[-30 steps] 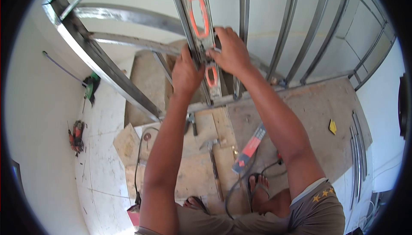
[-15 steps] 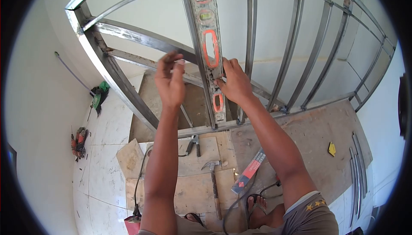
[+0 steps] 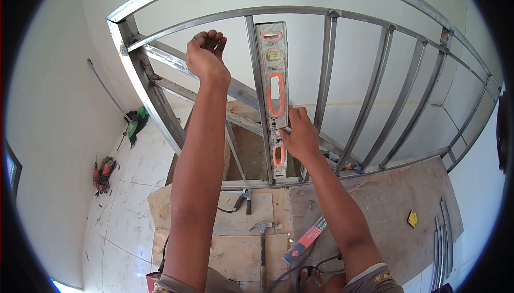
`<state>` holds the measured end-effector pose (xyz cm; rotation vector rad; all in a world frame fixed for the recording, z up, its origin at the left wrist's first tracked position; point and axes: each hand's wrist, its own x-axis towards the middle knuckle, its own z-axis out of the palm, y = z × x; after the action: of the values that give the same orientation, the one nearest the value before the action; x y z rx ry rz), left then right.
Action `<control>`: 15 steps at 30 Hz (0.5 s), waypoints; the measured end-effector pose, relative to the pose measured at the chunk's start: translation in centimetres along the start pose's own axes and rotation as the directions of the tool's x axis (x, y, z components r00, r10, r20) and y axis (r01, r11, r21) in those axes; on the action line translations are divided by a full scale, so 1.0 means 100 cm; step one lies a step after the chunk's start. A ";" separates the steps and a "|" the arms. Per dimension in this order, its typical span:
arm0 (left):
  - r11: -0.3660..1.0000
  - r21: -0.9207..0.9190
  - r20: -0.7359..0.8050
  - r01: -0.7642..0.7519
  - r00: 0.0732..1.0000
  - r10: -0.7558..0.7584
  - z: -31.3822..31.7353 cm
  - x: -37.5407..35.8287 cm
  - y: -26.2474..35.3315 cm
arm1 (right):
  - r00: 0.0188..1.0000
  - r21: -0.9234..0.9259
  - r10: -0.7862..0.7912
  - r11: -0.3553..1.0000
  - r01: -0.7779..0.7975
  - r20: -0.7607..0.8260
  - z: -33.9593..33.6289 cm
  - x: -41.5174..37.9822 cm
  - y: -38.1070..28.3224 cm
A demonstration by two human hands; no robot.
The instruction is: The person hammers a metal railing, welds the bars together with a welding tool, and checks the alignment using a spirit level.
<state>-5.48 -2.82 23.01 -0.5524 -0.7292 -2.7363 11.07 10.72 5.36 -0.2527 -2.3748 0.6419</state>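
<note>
A spirit level [image 3: 276,124] with orange-rimmed openings stands upright against a vertical bar [image 3: 259,100] of the metal railing frame [image 3: 321,10]. My right hand [image 3: 302,134] grips the level's right edge, low down, thumb on its face and fingers behind. To the left, my left hand [image 3: 208,54] is raised in front of the slanted rail, below the curved bar, its fingers loosely curled and apart, with nothing seen in them.
On the boards below lie a hammer [image 3: 263,250], a welding clamp [image 3: 244,201] and a red electrode box [image 3: 305,240]. A yellow magnet [image 3: 412,218] and metal bars [image 3: 443,239] lie at right. Red power tools [image 3: 103,175] are on the left floor tiles.
My left hand has moved up and left, away from the level. The view has shifted, so the frame sits lower. My right hand still holds the level.
</note>
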 end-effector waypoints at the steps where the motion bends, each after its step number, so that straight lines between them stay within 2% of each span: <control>1: 1.000 0.001 -0.001 -0.002 1.000 0.002 -0.003 0.003 -0.004 | 1.000 0.001 -0.002 1.000 0.002 0.001 0.000 0.000 0.000; 4: 0.999 0.033 0.052 0.022 0.998 -0.023 -0.004 0.018 -0.017 | 1.000 -0.003 0.003 1.000 -0.003 -0.002 0.003 0.001 0.000; 6: 0.993 0.067 -0.179 -0.093 0.978 0.104 0.014 0.020 -0.041 | 0.999 -0.018 0.016 1.000 -0.017 -0.044 0.006 0.000 -0.001; 7: 0.937 0.322 -0.055 -0.133 0.986 0.159 0.025 0.001 -0.057 | 0.999 -0.016 0.020 1.000 -0.020 -0.045 0.004 0.002 -0.003; 10: 0.957 0.256 -0.084 -0.137 0.983 0.163 0.025 -0.004 -0.057 | 0.999 0.062 0.036 0.997 -0.037 0.016 -0.002 0.000 -0.005; 12: 0.903 0.376 0.066 -0.208 0.978 0.198 0.014 -0.002 -0.062 | 1.000 0.043 0.011 0.999 -0.010 -0.015 0.001 -0.001 -0.002; 13: 0.901 0.381 0.061 -0.209 0.978 0.201 0.005 0.003 -0.060 | 1.000 0.047 0.008 0.999 -0.007 -0.009 0.004 -0.003 0.000; 15: 0.908 0.418 0.041 -0.009 0.999 -0.009 0.005 0.008 -0.041 | 1.000 0.082 -0.004 0.997 0.006 -0.024 0.007 -0.001 0.004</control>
<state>-7.43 0.78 22.03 -0.5084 -1.2828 -2.4594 10.73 10.81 4.65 -0.2170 -2.3197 0.7280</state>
